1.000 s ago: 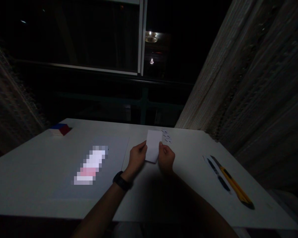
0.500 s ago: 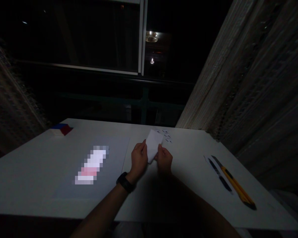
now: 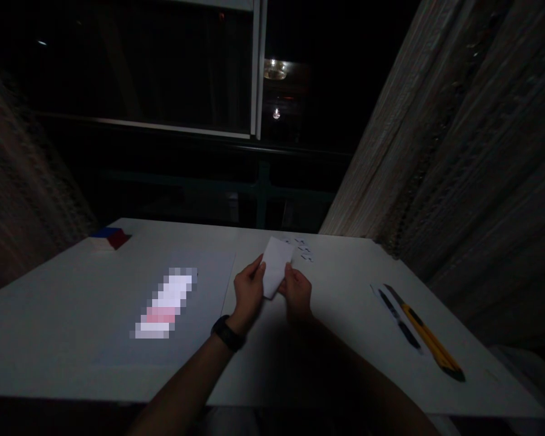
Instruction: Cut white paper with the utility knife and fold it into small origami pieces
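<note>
- Right: the table offers a gap between the right hand and the pen, with the cutter alongside.
- Left: a blurred bright object blocks low passage.
- Far: small slips lie flat.
- Far left: a block obstructs.

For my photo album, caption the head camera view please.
Left hand and right hand holding folded white paper above a white table.

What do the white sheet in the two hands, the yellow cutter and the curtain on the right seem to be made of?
White sheet: matt paper, most likely, being thin and crisp-edged.
Yellow cutter: probably smooth plastic, by its even colour; its grey blade looks like metal, dull in this light.
Curtain: textured fabric, hanging in folds; fibre too dark to tell.
</note>
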`<state>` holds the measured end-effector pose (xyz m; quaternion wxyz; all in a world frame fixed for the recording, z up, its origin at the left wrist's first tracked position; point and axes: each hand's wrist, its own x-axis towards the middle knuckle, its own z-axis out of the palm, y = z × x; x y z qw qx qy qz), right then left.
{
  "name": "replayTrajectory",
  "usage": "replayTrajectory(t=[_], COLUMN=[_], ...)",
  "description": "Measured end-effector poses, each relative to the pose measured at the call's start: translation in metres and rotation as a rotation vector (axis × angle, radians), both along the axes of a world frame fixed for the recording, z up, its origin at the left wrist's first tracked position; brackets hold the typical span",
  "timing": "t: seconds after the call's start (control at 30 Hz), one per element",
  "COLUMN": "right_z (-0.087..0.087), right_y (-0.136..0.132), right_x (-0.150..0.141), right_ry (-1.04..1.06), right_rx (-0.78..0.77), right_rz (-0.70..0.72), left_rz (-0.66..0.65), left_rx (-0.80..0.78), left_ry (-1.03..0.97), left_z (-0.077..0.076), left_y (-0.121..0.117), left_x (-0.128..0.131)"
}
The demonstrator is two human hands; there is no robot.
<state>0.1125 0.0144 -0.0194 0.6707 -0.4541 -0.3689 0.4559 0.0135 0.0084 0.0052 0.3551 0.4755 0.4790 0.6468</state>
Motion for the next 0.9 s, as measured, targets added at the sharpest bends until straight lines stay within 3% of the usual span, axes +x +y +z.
replayTrajectory(t=[0.33, 0.9], right_z=[0.008, 0.010], right_y=[-0.007, -0.003], right_x=[-0.001, 0.005], right_ry=[0.086, 0.119], right_rx=[-0.090, -0.034], right_rz=[0.134, 0.117], left_rz=[0.024, 0.002], left_rx=[-0.011, 0.033], left_ry=[-0.024, 0.138], left_z=[-0.008, -0.008], left_y=[0.005, 0.000], left_x=[-0.004, 0.000])
